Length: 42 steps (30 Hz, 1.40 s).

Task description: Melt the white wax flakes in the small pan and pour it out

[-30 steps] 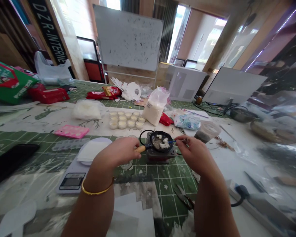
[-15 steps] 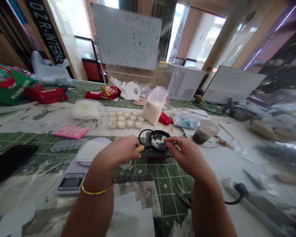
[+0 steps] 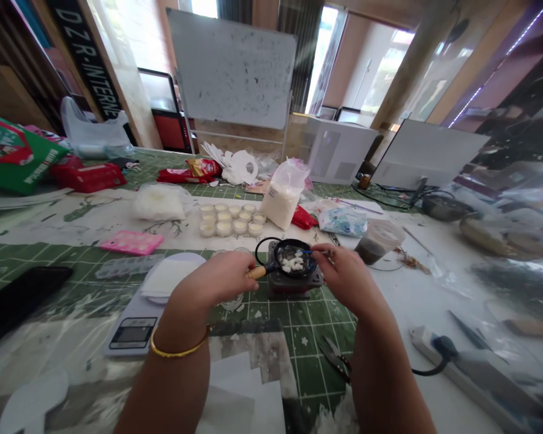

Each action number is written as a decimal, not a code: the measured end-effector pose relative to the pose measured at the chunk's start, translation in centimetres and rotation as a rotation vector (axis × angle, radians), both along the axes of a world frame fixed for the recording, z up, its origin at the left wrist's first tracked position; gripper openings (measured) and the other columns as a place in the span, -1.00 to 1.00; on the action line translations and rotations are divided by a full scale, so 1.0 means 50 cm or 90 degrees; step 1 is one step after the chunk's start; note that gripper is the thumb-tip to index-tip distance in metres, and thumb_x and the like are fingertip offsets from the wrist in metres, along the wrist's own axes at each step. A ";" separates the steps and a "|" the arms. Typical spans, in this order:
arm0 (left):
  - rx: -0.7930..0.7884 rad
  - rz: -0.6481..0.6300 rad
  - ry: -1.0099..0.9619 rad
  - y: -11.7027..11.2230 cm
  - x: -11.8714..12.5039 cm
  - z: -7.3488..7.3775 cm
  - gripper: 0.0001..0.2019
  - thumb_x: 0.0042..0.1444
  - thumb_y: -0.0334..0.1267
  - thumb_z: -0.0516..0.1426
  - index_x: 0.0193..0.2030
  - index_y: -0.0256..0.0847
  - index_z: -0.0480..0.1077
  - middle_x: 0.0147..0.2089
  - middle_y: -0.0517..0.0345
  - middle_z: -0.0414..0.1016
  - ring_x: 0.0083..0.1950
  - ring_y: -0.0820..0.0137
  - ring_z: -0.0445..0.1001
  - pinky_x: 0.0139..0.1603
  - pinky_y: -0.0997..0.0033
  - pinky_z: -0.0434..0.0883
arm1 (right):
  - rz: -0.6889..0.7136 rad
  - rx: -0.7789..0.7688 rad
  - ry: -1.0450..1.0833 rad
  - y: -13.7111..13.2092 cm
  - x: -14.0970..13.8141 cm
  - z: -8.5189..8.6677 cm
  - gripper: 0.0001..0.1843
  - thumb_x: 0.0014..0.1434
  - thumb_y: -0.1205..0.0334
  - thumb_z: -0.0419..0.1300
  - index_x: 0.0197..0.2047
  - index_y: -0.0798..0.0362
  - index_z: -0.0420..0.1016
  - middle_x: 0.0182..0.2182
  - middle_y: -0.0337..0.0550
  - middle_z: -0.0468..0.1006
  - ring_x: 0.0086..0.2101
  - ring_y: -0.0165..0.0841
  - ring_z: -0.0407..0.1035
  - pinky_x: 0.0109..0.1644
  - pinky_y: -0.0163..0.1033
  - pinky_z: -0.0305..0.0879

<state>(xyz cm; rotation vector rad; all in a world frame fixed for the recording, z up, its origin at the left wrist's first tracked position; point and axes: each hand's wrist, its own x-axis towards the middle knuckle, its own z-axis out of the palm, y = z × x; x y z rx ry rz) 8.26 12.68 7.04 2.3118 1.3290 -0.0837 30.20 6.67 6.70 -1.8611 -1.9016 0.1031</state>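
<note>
A small black pan (image 3: 293, 260) holding white wax lumps (image 3: 294, 264) sits on a little grey heater (image 3: 294, 282) at the table's middle. My left hand (image 3: 217, 280), with a gold bangle on its wrist, is closed round the pan's wooden handle (image 3: 256, 272). My right hand (image 3: 344, 274) is pinched on a thin blue stick (image 3: 308, 251) whose tip reaches over the pan's far rim. Behind the pan stand several small cups of pale wax (image 3: 230, 219) and a bag of white granules (image 3: 283, 196).
A digital scale (image 3: 133, 328) with a white plate lies left of my left arm. Scissors (image 3: 337, 357) lie by my right forearm, a power strip (image 3: 461, 367) to the right. A lidded tub (image 3: 377, 240), a pink packet (image 3: 131, 242) and a black phone (image 3: 18, 295) lie around.
My right hand has shifted the blue stick from inside the pan toward its far right rim. The wax lumps have been moved about. My left hand has kept still on the handle.
</note>
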 end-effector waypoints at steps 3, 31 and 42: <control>-0.008 0.007 0.012 -0.002 0.002 0.003 -0.79 -0.07 -0.09 0.03 -0.42 -0.18 0.33 -0.42 0.15 0.41 -0.46 0.43 0.33 -0.54 0.46 0.11 | 0.005 0.007 -0.013 -0.009 0.006 0.003 -0.71 0.19 0.14 -0.03 -0.24 0.00 0.49 -0.33 -0.15 0.55 -0.27 -0.27 0.39 -0.17 -0.19 0.16; 0.006 0.005 0.014 -0.001 0.001 -0.001 -0.77 -0.07 -0.05 0.03 -0.42 -0.17 0.32 -0.40 0.16 0.41 -0.44 0.40 0.35 -0.53 0.44 0.12 | 0.034 -0.032 -0.022 -0.007 -0.011 -0.001 -0.70 0.20 0.17 -0.03 -0.14 0.01 0.47 -0.33 -0.12 0.55 -0.23 -0.25 0.37 -0.10 -0.12 0.16; -0.004 0.009 0.003 0.001 0.006 -0.002 -0.72 -0.04 0.00 0.01 -0.42 -0.18 0.34 -0.41 0.14 0.43 -0.46 0.41 0.34 -0.53 0.45 0.12 | 0.020 -0.022 -0.025 -0.005 -0.004 0.001 -0.72 0.19 0.18 -0.01 -0.18 0.01 0.49 -0.33 -0.12 0.55 -0.22 -0.25 0.38 -0.08 -0.12 0.17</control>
